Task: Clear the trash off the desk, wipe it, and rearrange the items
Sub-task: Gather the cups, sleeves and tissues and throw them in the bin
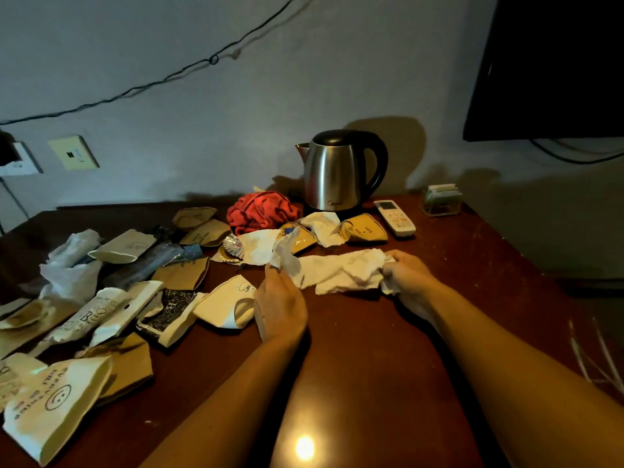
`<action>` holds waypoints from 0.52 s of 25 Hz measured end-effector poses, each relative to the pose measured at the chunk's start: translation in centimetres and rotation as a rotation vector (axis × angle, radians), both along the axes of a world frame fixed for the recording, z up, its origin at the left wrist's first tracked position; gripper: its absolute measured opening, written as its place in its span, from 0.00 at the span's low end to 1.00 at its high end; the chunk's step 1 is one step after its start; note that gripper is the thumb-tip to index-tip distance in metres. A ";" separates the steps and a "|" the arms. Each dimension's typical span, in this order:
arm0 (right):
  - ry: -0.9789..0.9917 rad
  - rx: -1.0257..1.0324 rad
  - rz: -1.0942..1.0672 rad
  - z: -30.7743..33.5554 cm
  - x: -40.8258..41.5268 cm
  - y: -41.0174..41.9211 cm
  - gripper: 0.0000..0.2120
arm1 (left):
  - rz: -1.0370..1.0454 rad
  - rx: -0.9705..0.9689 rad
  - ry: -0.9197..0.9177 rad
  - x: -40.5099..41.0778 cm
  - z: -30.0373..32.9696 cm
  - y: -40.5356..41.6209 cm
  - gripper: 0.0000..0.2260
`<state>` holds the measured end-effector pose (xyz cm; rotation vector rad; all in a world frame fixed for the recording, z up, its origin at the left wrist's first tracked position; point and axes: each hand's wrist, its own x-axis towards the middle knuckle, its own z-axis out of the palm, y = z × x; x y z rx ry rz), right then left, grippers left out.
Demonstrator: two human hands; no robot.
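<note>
Hands over dark wooden desk [371, 349]: left hand [282, 304] pinching crumpled paper [287, 261], right hand [410, 270] gripping one end of white cloth [341, 270], possibly a towel. Flattened paper cups [111, 312] strewn left; kettle [337, 170] behind.

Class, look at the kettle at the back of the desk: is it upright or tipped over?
Upright. The kettle stands on its base, lid on top, spout and handle level.

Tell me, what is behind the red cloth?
Behind the red cloth only the wall and a strip of desk show. Anything directly behind its heap is hidden.
</note>
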<state>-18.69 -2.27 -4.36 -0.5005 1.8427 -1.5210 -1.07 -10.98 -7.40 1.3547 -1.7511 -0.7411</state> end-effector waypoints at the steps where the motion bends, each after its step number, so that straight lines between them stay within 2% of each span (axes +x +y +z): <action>1: -0.048 -0.030 -0.015 -0.1 0.0 0.2 0.15 | 0.004 0.002 0.016 -0.1 0.1 0.1 0.14; 3: -0.125 -0.082 -0.012 0.0 0.0 0.9 0.14 | 0.014 -0.009 0.035 -0.2 0.4 0.4 0.14; 5: -0.113 -0.060 0.062 0.3 0.2 1.6 0.10 | 0.025 -0.013 0.039 -0.2 0.6 0.6 0.15; 7: -0.030 0.032 0.159 0.8 0.3 2.6 0.06 | 0.038 -0.015 0.038 -0.2 0.8 0.7 0.15; 8: 0.021 0.074 0.175 1.2 0.1 3.2 0.08 | 0.044 -0.024 0.042 -0.1 0.9 0.9 0.15; 13: 0.241 0.093 0.065 3.4 -0.7 6.4 0.12 | 0.038 -0.066 0.020 0.4 1.5 2.0 0.13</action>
